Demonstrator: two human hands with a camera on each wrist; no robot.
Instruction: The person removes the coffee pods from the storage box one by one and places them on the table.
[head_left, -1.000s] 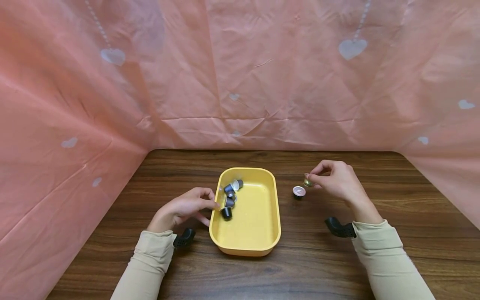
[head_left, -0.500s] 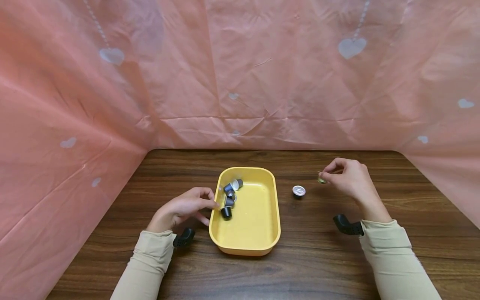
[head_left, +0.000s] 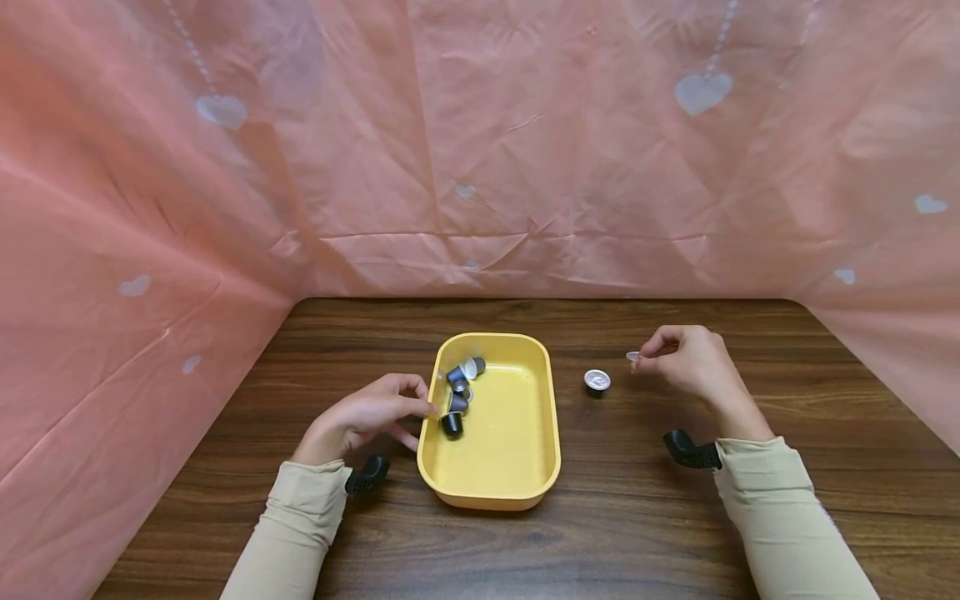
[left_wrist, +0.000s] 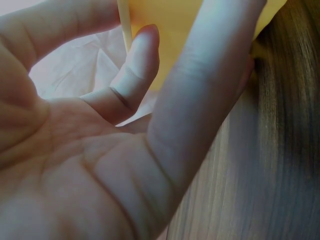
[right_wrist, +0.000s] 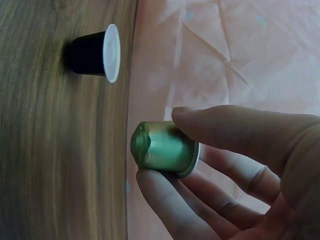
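Observation:
My right hand pinches a green coffee capsule between thumb and fingers, held above the table. In the right wrist view its domed end points left, and its rim is toward my palm. A dark coffee capsule with a pale lid stands lid-up on the table, to the left of this hand. My left hand holds the left rim of a yellow tray, thumb and fingers on either side of the wall. Inside, along that wall, lie several dark and blue-grey capsules; a black capsule is the nearest one.
The dark wood table ends at a pink curtain with pale hearts, behind and at both sides. A black wrist mount sticks out from the left sleeve, and another black mount from the right sleeve.
The right hand has moved a little right, away from the dark capsule, and turned the green capsule so its pale lid shows in the head view. The left hand and tray stay put.

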